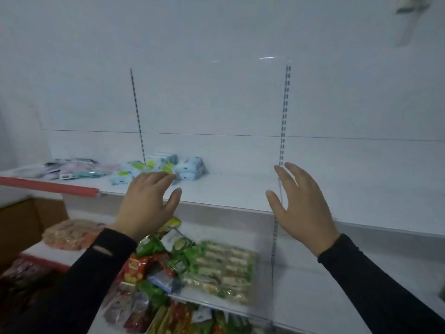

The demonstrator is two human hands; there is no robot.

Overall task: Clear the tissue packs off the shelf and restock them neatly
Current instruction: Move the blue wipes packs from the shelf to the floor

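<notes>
Hovering above the white shelf point(240, 191), the left hand point(147, 203) and right hand point(303, 208) are both spread open, holding nothing. Tissue packs point(168, 168) lie heaped at the shelf's back, just beyond the left fingertips. Flat pastel packets point(77, 168) lie further left. Snack bags point(192, 268) crowd the lower shelf point(301, 297)

Two hands reach over a white shelf point(240, 191), both empty with fingers extended. The left hand point(147, 203) hovers just before a loose cluster of tissue packs point(168, 168) at the shelf's left; the right hand point(303, 208) is raised well apart from them. Snack packets point(216, 266) crowd the lower shelf point(301, 297) beneath.
</notes>
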